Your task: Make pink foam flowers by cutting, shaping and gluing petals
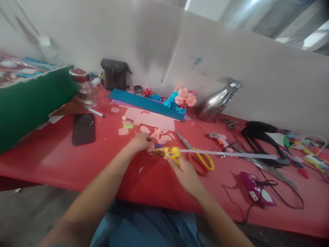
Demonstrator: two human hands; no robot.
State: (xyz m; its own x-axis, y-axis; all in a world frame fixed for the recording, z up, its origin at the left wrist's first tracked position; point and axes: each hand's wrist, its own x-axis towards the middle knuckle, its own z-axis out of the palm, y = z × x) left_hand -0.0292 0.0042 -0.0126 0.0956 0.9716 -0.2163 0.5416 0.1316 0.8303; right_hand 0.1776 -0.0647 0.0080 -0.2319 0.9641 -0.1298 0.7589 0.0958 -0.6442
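Observation:
My right hand point(185, 173) is wrapped round the handle of a yellow hot glue gun point(172, 151). A long translucent glue stick point(231, 154) runs out of its back toward the right. The nozzle points left at my left hand point(141, 141), whose fingers pinch a pink paper petal point(150, 147). Loose pink petals point(145, 129) and scraps lie just beyond my fingers. Scissors with yellow handles point(205, 159) rest open-bladed behind the glue gun, partly hidden by it and my right hand.
A blue paper stack point(146, 104) and a bunch of paper roses point(183, 99) lie at the back. A steel jug point(214, 103) leans at the wall. On the left are a phone point(83, 129) and a glass bottle point(86, 89); right, a purple power strip point(257, 188) with cords.

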